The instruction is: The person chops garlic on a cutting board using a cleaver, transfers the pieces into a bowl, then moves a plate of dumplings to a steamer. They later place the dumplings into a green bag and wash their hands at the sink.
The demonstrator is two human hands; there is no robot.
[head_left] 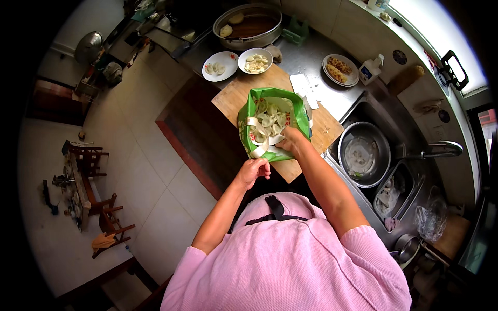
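Note:
A green bag (302,115) with a pale handle stands open on the wooden cutting board (239,94). Inside it lie many pale green-white, curved, petal-like pieces (270,120); their kind I cannot make out. White surfaces with red marks show beside them. My left hand (253,172) is at the bag's near edge, its fingers closed on the rim. My right hand (291,141) reaches over the near right side into the bag. Its fingers are curled around something white, and their tips are partly hidden.
Behind the board are a plate with pale pieces (220,66), a bowl of peeled cloves (256,61) and a large metal pot (248,28). To the right stand a plate of corn cobs (341,70), a soap bottle (371,70) and a sink holding a metal basin (364,154).

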